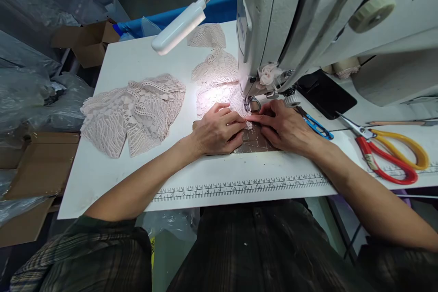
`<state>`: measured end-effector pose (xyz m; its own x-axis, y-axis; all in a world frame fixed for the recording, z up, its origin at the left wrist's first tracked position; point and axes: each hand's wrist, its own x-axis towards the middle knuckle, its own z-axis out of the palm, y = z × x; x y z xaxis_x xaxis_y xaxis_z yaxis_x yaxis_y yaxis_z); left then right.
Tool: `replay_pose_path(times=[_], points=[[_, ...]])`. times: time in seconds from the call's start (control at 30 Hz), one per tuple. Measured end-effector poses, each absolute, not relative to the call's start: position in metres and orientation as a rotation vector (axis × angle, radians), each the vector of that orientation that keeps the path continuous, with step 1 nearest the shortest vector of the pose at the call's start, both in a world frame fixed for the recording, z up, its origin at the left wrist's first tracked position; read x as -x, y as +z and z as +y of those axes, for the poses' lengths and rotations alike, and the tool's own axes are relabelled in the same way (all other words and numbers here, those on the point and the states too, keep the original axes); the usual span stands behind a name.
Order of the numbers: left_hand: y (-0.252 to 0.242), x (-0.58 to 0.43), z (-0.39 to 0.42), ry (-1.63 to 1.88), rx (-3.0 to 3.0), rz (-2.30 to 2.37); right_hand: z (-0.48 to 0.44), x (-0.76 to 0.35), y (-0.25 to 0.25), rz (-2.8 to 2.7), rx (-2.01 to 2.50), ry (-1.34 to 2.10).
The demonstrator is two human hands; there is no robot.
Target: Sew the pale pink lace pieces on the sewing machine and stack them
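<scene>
Head view: two hands on lace; one sewing machine.

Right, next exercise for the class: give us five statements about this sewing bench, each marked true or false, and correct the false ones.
1. The left hand and right hand are close together at the sewing machine. True.
2. The large scissors have two green handles. False: one is red, the other yellow.
3. The lamp is lit. True.
4. The ruler strip runs along the far edge of the table. False: it runs along the near edge.
5. The large lace pile lies right of the hands. False: it lies to their left.
</scene>
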<state>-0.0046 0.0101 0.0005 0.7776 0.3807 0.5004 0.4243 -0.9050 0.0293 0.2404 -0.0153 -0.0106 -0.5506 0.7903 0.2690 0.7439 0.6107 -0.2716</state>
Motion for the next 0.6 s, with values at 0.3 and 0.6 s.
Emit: replay_pose_path(times=[0.3,0.6], points=[[0.0044,0.0046,0.0092,-0.620,2.885,-0.722,-0.0144,-0.2379,-0.0105,-2.468,1.258,0.104],[0.0071,0.0049,0.0116,-0.512,2.849,-0.705,-0.0165,-0.2404,-0.0107,-2.454,1.227,0.091]])
